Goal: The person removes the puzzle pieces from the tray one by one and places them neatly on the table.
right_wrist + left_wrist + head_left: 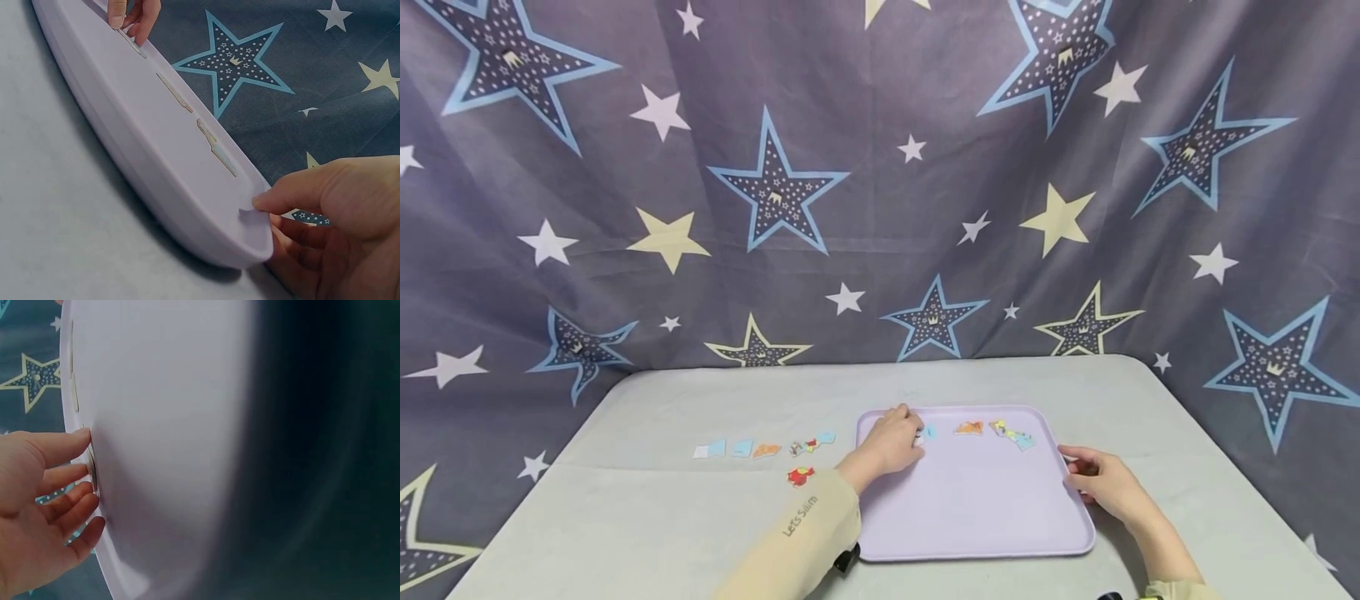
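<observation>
A shallow lilac tray (pixel 973 508) lies on the table. My left hand (pixel 891 440) reaches over its far left part, thumb and fingers on a small light blue puzzle piece (pixel 929 431) that it partly covers; the left wrist view has this hand (pixel 56 500) at the tray's rim. Along the far side of the tray lie an orange puzzle piece (pixel 969 428) and a joined yellow-and-blue piece (pixel 1013 435). At the tray's right edge, my right hand (pixel 1105 482) grips the rim, its thumb over the edge in the right wrist view.
Left of the tray, several pieces form a loose row on the pale table: white-and-blue (pixel 710 450), blue (pixel 742 448), orange (pixel 767 451) and a multicoloured cluster (pixel 805 447). A red piece (pixel 801 476) lies nearer. A star-patterned curtain (pixel 865 208) hangs behind.
</observation>
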{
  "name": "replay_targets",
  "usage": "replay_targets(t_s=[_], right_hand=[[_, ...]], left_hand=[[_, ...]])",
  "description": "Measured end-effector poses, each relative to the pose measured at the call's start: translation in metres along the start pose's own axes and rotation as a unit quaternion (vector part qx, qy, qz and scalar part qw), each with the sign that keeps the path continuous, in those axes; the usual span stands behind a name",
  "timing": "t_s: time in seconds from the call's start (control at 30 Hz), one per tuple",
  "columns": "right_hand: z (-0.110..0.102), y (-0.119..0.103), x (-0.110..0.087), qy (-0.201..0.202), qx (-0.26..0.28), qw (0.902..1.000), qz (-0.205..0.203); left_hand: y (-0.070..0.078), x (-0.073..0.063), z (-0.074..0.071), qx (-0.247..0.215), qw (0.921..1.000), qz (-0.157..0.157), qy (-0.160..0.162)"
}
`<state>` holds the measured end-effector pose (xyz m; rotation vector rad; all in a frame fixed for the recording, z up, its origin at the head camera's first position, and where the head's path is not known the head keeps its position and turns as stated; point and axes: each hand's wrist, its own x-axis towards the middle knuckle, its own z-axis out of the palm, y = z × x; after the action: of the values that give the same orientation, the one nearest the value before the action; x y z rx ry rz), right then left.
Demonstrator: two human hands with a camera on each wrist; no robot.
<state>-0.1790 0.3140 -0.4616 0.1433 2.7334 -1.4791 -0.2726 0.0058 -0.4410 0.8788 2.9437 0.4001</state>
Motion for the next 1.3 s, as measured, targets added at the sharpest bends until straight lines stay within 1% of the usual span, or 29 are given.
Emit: replay_targets(t_s=[0.3,0.57,0.9,1.1,1.3], right_hand=[[0.0002,0.0009,-0.0007,-0.002,0.000,1.0000,0.008],[0.0001,-0.0004,-0.0004,-0.002,0.001,1.0000,0.009],[0.0003,-0.0019,-0.0014,-0.002,-0.004,0.9999,0.011],[-0.0001,-0.0019,-0.0011,-0.003,-0.005,0.9999,0.009],[-0.0005,-0.0008,-0.0007,-0.005,-0.004,1.0000,0.008]], left_hand=[[0.0003,-0.0004,0.0048,-0.031,0.9993,0.013,0.016],[-0.0020,-0.0004,0.0052,-0.036,0.9988,0.022,0.026],[-0.0044,0.0003,0.0087,-0.042,0.9987,0.017,0.024],[-0.0052,-0.0018,0.0068,-0.051,0.9983,0.016,0.021],[-0.0078,-0.0036,0.0029,-0.055,0.9977,0.024,0.032]])
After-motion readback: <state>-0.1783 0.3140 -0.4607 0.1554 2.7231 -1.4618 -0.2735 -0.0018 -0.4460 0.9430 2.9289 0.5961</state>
